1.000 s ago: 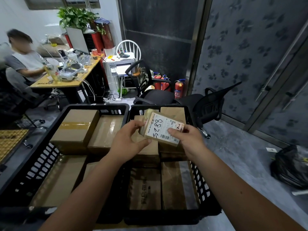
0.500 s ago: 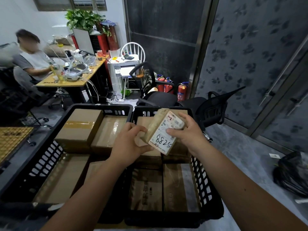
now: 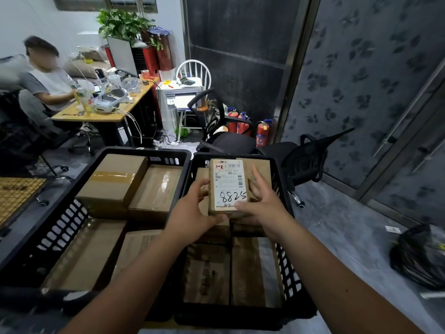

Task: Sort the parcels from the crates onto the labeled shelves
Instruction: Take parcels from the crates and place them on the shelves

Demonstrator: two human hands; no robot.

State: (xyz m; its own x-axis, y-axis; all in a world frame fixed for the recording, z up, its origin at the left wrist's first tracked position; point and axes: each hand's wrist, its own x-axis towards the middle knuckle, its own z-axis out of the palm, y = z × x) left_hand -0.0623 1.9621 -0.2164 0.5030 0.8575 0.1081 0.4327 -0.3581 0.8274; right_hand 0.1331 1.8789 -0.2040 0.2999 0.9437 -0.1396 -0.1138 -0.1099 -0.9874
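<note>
A small brown parcel with a white label, handwritten "8825" and marked "1-2", is held upright over the right black crate. My left hand grips its left edge and lower corner. My right hand holds its right edge, thumb on the label's lower corner. The label faces me. The right crate holds several brown parcels below the hands. The left black crate also holds several brown boxes, one taped. No shelves are in view.
Two black office chairs stand just behind the crates, with red fire extinguishers by the dark wall. A person sits at a cluttered wooden desk at left. A black bag lies on the grey floor at right.
The parcel has been turned in both hands from a tilted sideways pose to upright, so its label now reads toward me. Both hands shifted their grip along its edges.
</note>
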